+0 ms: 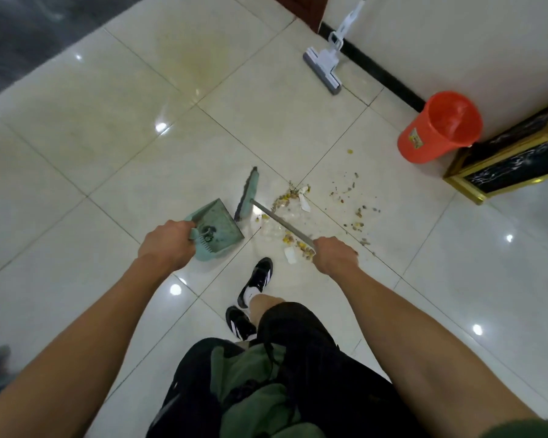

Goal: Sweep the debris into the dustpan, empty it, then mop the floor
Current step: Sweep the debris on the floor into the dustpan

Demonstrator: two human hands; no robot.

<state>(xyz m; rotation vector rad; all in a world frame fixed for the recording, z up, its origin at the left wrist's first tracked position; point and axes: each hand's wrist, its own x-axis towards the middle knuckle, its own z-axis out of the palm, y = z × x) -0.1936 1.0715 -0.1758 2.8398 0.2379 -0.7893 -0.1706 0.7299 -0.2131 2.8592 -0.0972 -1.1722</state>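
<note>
nearest the camera are dark shorts and two black shoes (253, 284) with white stripes, standing on the glossy pale tiled floor (76, 115). just ahead, the left hand (166, 245) is curled round the top of the green dustpan (214, 227), which sits with its mouth toward the broom head. the right hand (334, 257) grips the thin metal handle of the broom (247, 194), its fingers wrapped round it; the handle slants from that hand to the green head, which stands just beside the dustpan's open edge, on the floor or just above it, i cannot tell which. the debris (293, 197), yellowish crumbs, brown bits and white scraps of paper, lies scattered on the floor to the right of the broom head and under its handle, spreading on toward the right; none shows clearly inside the dustpan. farther off, an orange bucket (438, 128) stands by the wall, just beside a gold-edged black stand (513, 159). beyond that a white mop (325, 67) leans against the wall with its grey head on the floor near the black baseboard. a yellowish stain (200, 64) marks the tiles toward the far edge.
</note>
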